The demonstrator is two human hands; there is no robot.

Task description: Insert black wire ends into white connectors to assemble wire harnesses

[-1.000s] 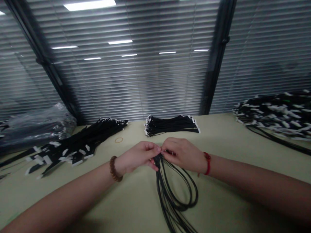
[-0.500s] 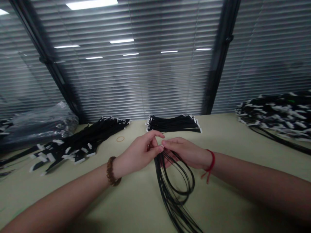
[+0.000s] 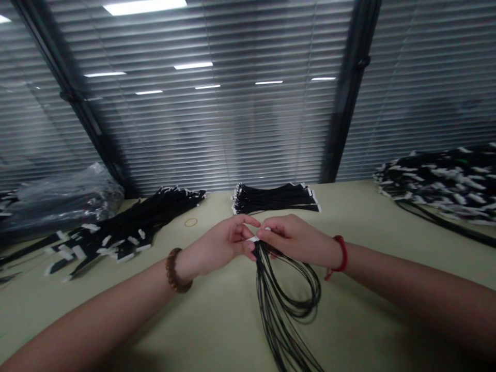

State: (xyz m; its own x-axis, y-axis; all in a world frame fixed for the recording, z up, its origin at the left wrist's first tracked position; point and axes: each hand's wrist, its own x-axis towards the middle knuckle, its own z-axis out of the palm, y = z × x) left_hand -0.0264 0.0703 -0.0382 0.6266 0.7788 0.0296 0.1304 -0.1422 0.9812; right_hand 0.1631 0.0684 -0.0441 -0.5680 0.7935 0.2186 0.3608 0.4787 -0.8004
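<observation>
Left hand (image 3: 227, 242) and right hand (image 3: 296, 240) both pinched cables (image 3: 265, 305) at white ends (image 3: 253, 239); lengths ran toward wearer, neither hand nearer.

Heaped black cables (image 3: 166, 206) with white connectors (image 3: 79, 252) across a table (image 3: 349, 206) suggest a wiring workshop.

black cables (image 3: 266, 315): cut off below | white connector (image 3: 253, 239): blurred (partly hidden, too)

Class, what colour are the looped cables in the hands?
The looped cables are black, clearest in the head view.
</observation>
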